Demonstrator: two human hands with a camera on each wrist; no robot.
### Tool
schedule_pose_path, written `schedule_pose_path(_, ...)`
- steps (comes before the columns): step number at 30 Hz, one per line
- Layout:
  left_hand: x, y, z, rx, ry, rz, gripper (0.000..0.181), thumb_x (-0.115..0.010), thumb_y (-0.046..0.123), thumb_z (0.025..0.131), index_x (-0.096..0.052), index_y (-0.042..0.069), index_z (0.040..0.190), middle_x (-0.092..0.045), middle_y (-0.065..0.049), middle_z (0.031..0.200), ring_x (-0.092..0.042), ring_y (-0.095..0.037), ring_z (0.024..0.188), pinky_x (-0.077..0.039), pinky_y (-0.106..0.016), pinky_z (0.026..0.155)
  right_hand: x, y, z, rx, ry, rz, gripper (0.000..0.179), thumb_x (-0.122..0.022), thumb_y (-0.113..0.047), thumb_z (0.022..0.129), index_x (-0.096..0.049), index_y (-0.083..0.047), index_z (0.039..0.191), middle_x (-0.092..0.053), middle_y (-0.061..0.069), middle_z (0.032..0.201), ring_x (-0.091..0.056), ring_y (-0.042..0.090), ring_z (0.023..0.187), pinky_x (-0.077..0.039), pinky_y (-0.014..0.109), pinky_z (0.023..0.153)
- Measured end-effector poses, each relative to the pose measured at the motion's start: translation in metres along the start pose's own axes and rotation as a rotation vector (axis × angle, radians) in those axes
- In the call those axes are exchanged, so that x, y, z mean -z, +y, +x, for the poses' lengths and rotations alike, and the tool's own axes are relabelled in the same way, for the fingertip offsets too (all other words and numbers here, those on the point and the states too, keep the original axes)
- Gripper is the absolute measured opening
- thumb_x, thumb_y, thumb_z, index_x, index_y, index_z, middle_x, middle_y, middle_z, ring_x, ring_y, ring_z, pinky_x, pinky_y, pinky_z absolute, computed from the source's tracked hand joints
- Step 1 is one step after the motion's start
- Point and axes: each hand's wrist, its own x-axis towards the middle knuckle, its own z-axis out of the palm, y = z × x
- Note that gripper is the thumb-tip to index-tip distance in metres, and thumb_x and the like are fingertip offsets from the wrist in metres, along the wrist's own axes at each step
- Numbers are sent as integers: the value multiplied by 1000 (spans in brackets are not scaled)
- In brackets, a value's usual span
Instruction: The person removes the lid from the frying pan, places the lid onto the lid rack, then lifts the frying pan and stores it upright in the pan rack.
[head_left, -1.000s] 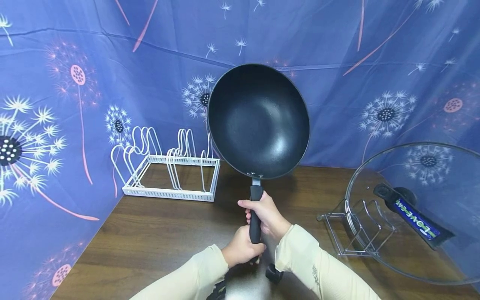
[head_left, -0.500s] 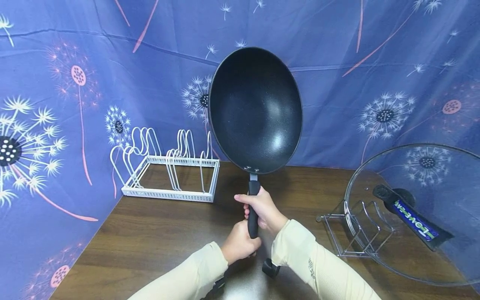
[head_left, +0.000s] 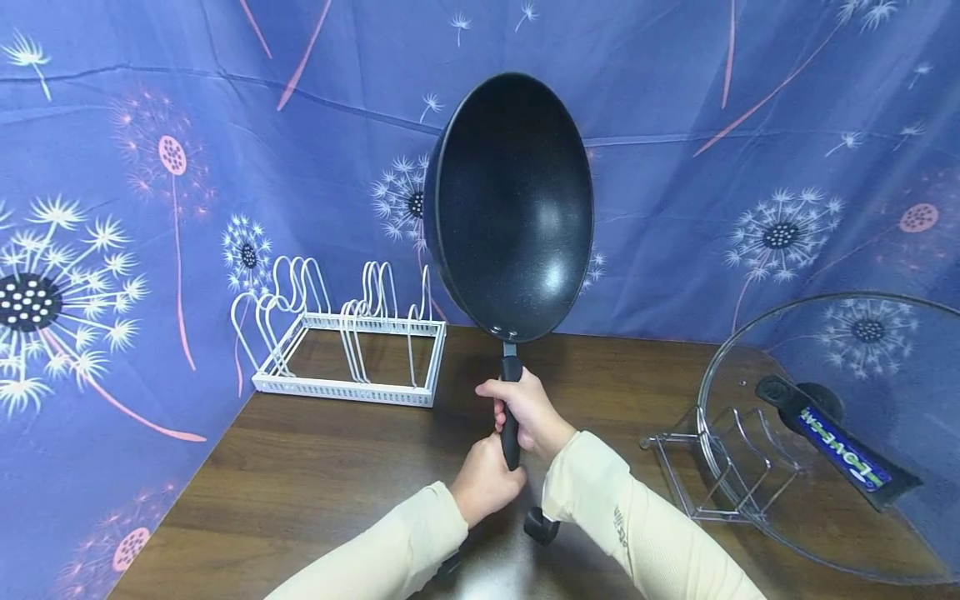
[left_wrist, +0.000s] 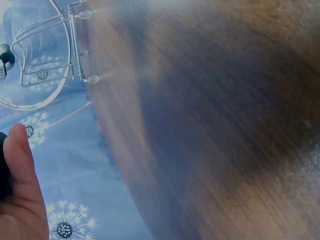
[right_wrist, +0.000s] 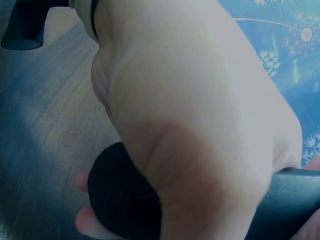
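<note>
A black wok (head_left: 517, 200) is held upright over the table in the head view, its dark inside facing me and turned somewhat to one side. My right hand (head_left: 531, 412) grips the upper part of its black handle (head_left: 511, 442), thumb lying across the front. Lower down, my left hand (head_left: 486, 482) wraps the handle's end. In the left wrist view, the left thumb (left_wrist: 22, 165) shows beside a dark edge of the handle. The right wrist view has the right hand (right_wrist: 190, 100) across the thick black handle (right_wrist: 125, 195), with fingertips showing beyond it.
A white wire rack (head_left: 345, 392) stands at the back left of the wooden table (head_left: 322, 467). On the right, a glass lid (head_left: 847, 297) with a black handle (head_left: 843, 446) leans in a chrome rack (head_left: 720, 512). A patterned blue cloth (head_left: 660, 75) hangs behind.
Both hands have raised the wok a little and turned it about its handle, so its opening looks narrower and its outer left side shows. The racks and lid stay put.
</note>
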Motion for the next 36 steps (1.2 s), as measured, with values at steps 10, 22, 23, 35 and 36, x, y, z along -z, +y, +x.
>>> schedule_pose_path(10, -2, 4, -2, 8, 24, 82, 19, -63, -2, 65, -54, -3, 81, -59, -11, 67, -49, -18, 57, -43, -31, 53, 4, -3, -5, 14, -86, 71, 23, -51, 6, 71, -36, -9, 81, -42, -5, 45, -40, 5, 36, -37, 19, 38)
schedule_pose_path(22, 0, -3, 0, -110, 9, 15, 11, -60, -4, 66, -51, 1, 71, -41, 4, 58, -38, -9, 52, -31, -22, 45, 3, -7, -12, 83, -179, 120, 19, -46, 6, 67, -36, -9, 71, -39, -5, 43, -38, 6, 33, -33, 19, 36)
schedule_pose_path(23, 1, -3, 1, -112, -9, -13, 10, -59, -3, 67, -50, 2, 68, -37, 6, 57, -36, -8, 51, -29, -21, 45, 2, -7, -12, 91, -183, 119, 18, -46, 6, 67, -36, -9, 71, -39, -5, 42, -38, 6, 33, -32, 20, 35)
schedule_pose_path(35, 2, -9, 2, -109, -26, -215, 12, -56, -4, 68, -47, 1, 61, -36, 11, 53, -35, 0, 49, -30, -20, 44, -5, -8, -12, 155, -215, -16, 16, -47, 6, 67, -39, -7, 73, -42, -3, 45, -39, 6, 35, -35, 19, 37)
schedule_pose_path(36, 2, -10, 3, -119, 4, -183, 10, -56, -4, 68, -48, 1, 62, -37, 10, 54, -36, -1, 49, -31, -20, 44, -7, -9, -12, 169, -193, -40, 17, -49, 7, 69, -40, -7, 75, -43, -2, 46, -41, 6, 36, -36, 20, 39)
